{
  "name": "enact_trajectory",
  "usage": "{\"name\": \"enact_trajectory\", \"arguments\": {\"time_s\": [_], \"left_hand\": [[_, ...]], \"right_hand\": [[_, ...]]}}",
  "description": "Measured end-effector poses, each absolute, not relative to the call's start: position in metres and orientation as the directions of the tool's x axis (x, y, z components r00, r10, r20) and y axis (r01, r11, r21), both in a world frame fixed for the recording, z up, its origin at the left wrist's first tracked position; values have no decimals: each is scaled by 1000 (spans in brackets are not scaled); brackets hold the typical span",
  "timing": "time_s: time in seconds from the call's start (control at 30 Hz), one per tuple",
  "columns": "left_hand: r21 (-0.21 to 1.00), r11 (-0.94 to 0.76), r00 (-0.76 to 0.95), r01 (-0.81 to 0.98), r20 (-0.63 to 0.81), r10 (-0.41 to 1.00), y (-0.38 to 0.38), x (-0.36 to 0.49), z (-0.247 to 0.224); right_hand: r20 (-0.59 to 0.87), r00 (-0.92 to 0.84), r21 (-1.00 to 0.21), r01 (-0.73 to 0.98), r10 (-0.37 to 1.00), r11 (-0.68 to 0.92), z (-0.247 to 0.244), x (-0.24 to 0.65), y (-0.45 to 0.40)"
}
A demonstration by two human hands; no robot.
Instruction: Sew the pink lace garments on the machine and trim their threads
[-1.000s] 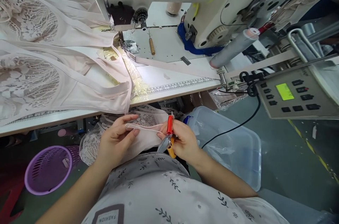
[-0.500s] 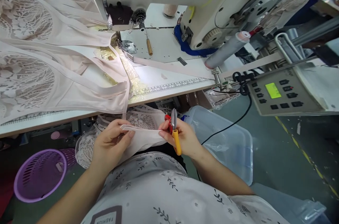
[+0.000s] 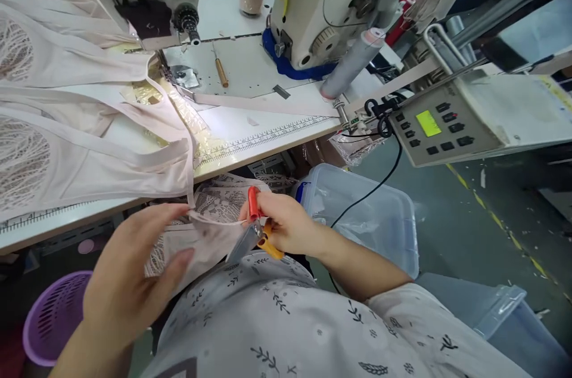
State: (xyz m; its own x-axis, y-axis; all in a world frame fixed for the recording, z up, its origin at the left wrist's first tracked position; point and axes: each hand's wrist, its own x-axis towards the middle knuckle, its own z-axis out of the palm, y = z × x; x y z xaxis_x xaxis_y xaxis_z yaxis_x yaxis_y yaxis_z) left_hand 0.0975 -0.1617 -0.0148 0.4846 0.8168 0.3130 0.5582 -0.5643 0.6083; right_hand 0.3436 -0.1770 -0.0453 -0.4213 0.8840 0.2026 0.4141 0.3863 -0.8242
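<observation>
Scissors with one red and one yellow handle sit in my right hand, their blades angled down to the left. The fingers of that hand also pinch the edge of a pale pink lace garment lying over my lap. My left hand is raised beside the garment's left part, thumb and fingers apart, with nothing visible between them. More pale pink lace garments lie on the white table and hang over its front edge near my hands.
A sewing machine stands on the table, with a wooden-handled awl nearby. A control box with a green screen is at the right. Below are a purple basket and a clear plastic bin.
My left hand has let go of the garment and moved left, its fingers opening. The scissors have turned in my right hand, blades now pointing down-left. The camera view has shifted right.
</observation>
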Motion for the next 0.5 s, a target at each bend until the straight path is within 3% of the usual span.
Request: {"name": "enact_trajectory", "arguments": {"time_s": [0.07, 0.1, 0.23, 0.33, 0.4, 0.5], "left_hand": [[456, -756, 695, 470, 337, 635, -157, 107, -6], [441, -791, 762, 424, 297, 575, -153, 113, -4], [556, -723, 880, 410, -34, 473, -136, 130, -6], [652, -614, 851, 445, -95, 516, -131, 126, -11], [686, -554, 796, 471, -59, 603, -132, 119, -12], [689, -536, 745, 487, -8, 667, -131, 112, -1]], "right_hand": [[194, -519, -777, 437, 833, 453, -39, 343, -173], [191, -558, -761, 436, 808, 481, -37, 342, -171], [173, -617, -797, 370, 768, 477, -31, 338, -167], [132, -482, -920, 266, 866, 288, -37, 331, -170], [96, -372, -989, 65, 923, 129, -45, 324, -174], [4, -319, -960, -266, 948, -86, -52, 307, -178]]}}
